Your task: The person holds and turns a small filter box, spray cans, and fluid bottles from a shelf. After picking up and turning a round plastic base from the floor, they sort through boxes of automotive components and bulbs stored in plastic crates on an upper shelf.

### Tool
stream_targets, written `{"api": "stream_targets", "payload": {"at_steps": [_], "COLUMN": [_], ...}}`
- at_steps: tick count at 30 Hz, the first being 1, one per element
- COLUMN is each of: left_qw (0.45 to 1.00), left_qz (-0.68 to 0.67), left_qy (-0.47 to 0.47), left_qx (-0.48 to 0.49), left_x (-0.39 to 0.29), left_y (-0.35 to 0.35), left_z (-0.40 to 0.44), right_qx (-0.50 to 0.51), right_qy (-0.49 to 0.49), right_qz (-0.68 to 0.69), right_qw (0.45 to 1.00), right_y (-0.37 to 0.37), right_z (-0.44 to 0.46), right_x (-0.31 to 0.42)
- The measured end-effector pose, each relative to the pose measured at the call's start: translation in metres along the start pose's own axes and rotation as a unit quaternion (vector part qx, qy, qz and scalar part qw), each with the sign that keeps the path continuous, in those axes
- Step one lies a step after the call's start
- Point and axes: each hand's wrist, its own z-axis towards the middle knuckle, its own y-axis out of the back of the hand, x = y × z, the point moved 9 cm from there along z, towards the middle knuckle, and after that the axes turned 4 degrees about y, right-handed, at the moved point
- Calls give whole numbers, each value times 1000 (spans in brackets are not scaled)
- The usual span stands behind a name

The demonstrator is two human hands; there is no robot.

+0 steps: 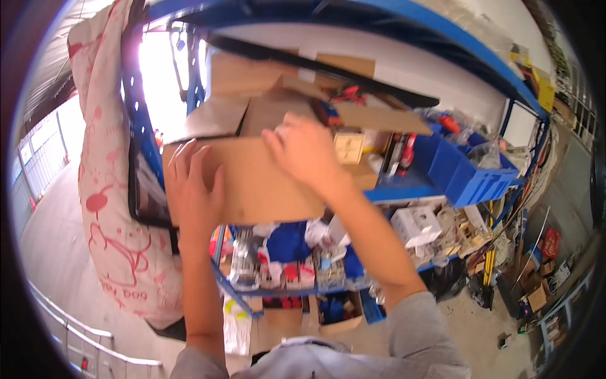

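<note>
A brown cardboard box (252,183) stands in front of me at the shelf, its top flaps folded partly up. My left hand (196,189) is pressed to the left end of its front face, fingers bent near the upper edge and thumb apart, gripping that corner. At the upper right edge, my right hand (304,148) has its fingers curled over the rim beside a flap (271,114). What lies inside the box is hidden. Just right of my right hand are a small cream box (349,148) and a red bottle (407,155).
A blue plastic bin (470,170) sits at the shelf's right end. The lower shelf carries a white box (416,226) and several bagged items. A patterned cloth (120,189) hangs at the left, beside a blue upright (140,101). A dark bar (328,68) crosses above the box.
</note>
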Motion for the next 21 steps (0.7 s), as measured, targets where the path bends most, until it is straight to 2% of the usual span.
{"api": "stream_targets", "payload": {"at_steps": [2, 3, 4, 5, 6, 7, 8, 10, 11, 12, 13, 14, 16, 18, 20, 21], "left_qw": [991, 990, 992, 965, 917, 880, 832, 618, 633, 633, 620, 603, 616, 706, 697, 690], "left_qz": [-117, -96, -88, -181, -270, -344, -410, -654, -632, -636, -671, -703, -707, -629, -634, -639], "left_qy": [33, 38, 41, 137, 230, 292, 357, 424, 429, 420, 372, 324, 290, 239, 235, 246], "left_qx": [-54, -94, -77, -128, -181, -144, -114, -104, -128, -132, -163, -192, -193, -220, -239, -235], "left_x": [19, 27, 35, 62, 86, 94, 101, 99, 92, 89, 87, 83, 72, 67, 74, 82], "left_y": [4, 7, -6, -12, -14, -19, -26, -35, -17, -7, 7, 22, 41, 59, 62, 60], "left_z": [-34, -55, -73, -96, -116, -126, -139, -148, -144, -137, -129, -121, -94, -71, -60, -56], "right_qx": [-15, -98, -128, -171, -157, -167, -161, -33, -38, -18, 5, 1, -91, -98, -108, -119], "right_qy": [25, 85, 35, -5, -113, -176, -180, -357, -349, -373, -394, -391, -401, -396, -391, -373], "right_qz": [67, 111, 119, 126, 110, 86, 89, 244, 245, 343, 436, 436, 579, 564, 537, 565], "right_qw": [997, 985, 984, 977, 975, 966, 966, 901, 904, 862, 809, 810, 704, 718, 740, 727], "right_y": [15, 37, 55, 66, 75, 72, 68, 29, 28, 15, 3, 9, 26, 29, 34, 36], "right_z": [-11, -22, -37, -55, -76, -102, -121, -156, -159, -165, -167, -164, -152, -147, -140, -132], "right_x": [0, 3, 0, -10, -16, -25, -21, -41, -41, -41, -36, -32, -24, -30, -38, -27]}}
